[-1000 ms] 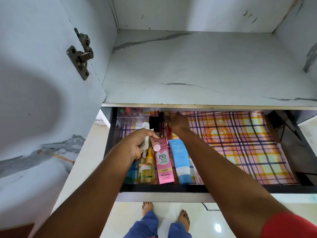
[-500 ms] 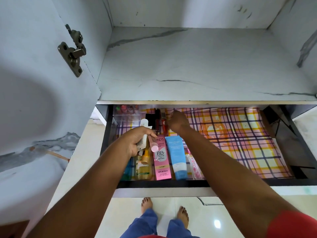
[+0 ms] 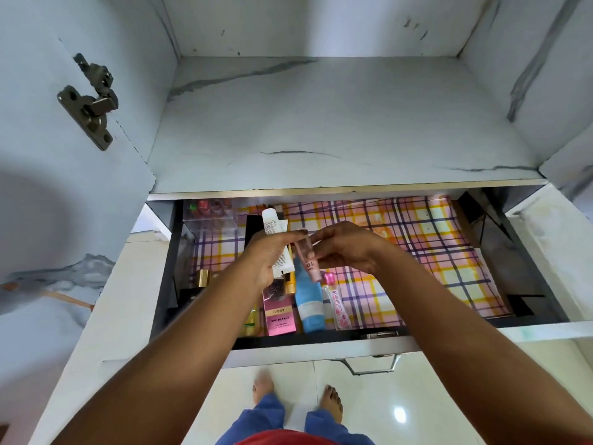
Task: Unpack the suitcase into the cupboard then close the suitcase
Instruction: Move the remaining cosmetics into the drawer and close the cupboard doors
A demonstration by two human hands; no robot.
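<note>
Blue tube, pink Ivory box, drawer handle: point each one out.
blue tube (image 3: 308, 305), head view, on its lower body.
pink Ivory box (image 3: 279, 316), head view, on its printed face.
drawer handle (image 3: 372, 364), head view, on its metal bar.

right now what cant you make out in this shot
Head view only:
- Suitcase: nowhere in frame.
- White tube: its label is too small to read and the left hand covers its middle.
- Pink box: its top is hidden behind that hand.
- Small pink tube: print unreadable, its upper end pinched by right hand.
</note>
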